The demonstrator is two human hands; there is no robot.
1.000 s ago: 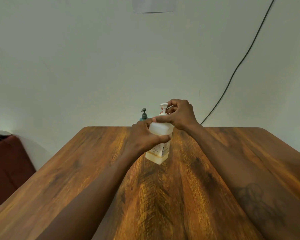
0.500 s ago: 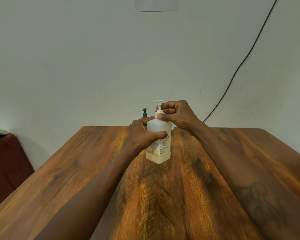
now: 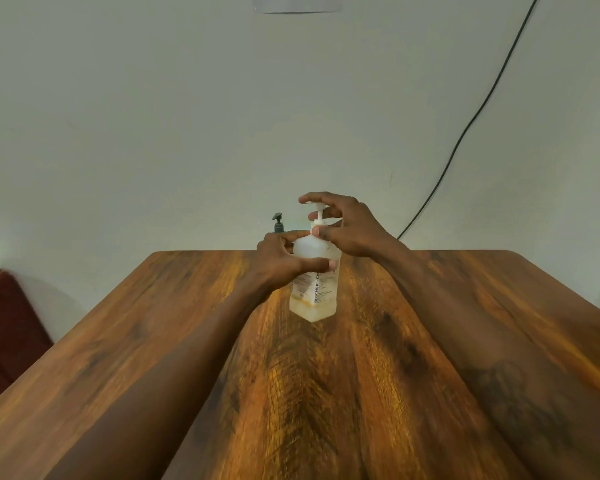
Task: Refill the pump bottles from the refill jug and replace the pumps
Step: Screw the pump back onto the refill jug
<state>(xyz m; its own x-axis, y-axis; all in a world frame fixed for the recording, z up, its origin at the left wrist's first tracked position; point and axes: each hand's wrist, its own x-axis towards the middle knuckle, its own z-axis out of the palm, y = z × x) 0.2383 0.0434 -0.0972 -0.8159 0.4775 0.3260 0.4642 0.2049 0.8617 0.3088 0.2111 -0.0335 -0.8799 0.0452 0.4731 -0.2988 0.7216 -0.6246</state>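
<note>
I count two pump bottles and two hands. The first is a translucent white bottle (image 3: pixel 313 289), standing with its base on the wooden tabletop (image 3: pixel 447 323) at the middle of its width, toward the far edge. A shallow layer of amber liquid sits in its bottom, and a label with upright lettering runs down its front. Its white pump (image 3: pixel 318 213) is seated in the neck, stem raised. The second bottle is almost wholly hidden behind my left hand (image 3: pixel 283 261); only its dark pump (image 3: pixel 278 221) shows above the knuckles, close to the wall.

My left hand is clamped round the white bottle's shoulder, with the thumb laid across the front face and the fingers curled round the far side. My right hand (image 3: pixel 352 228) comes in from the right with its fingers curved and spread loosely about the white pump. The forefinger lies over the pump head, another finger is beside the stem, and the thumb tip presses at the collar. It is a light pinch, not a tight fist.

One black cable (image 3: pixel 465 136) runs slantwise down the pale wall. One dark red piece of furniture (image 3: pixel 7 327) stands to the left of the tabletop.
</note>
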